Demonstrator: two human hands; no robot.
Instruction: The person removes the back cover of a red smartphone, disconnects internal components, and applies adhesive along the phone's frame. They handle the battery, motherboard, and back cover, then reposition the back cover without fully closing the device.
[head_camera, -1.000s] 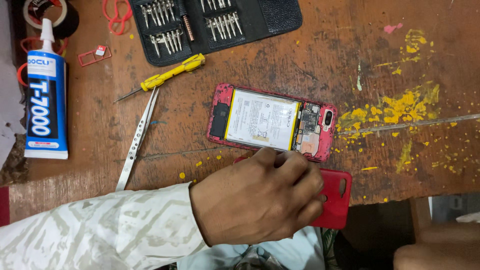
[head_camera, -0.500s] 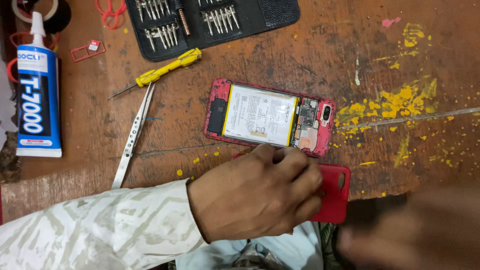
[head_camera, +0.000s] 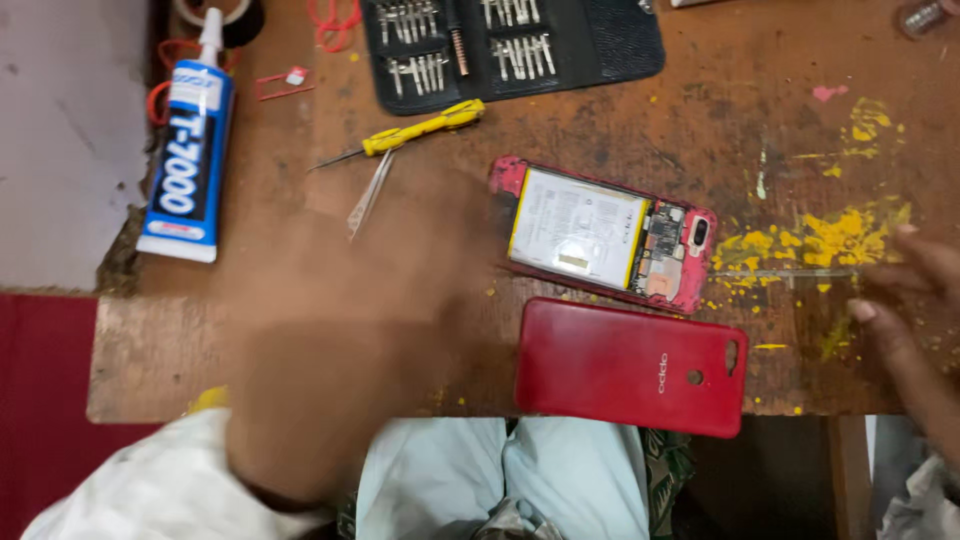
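Screwdriver bits (head_camera: 455, 45) in black case (head_camera: 600, 50)

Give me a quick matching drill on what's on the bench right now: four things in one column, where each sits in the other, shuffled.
Things:
1. glue tube
2. yellow screwdriver
3. open phone
4. red back cover

Places:
A. at the bench's near edge
B. just below the bit case
C. far left of the bench
D. middle, battery showing

Pairs: 1-C, 2-B, 3-D, 4-A
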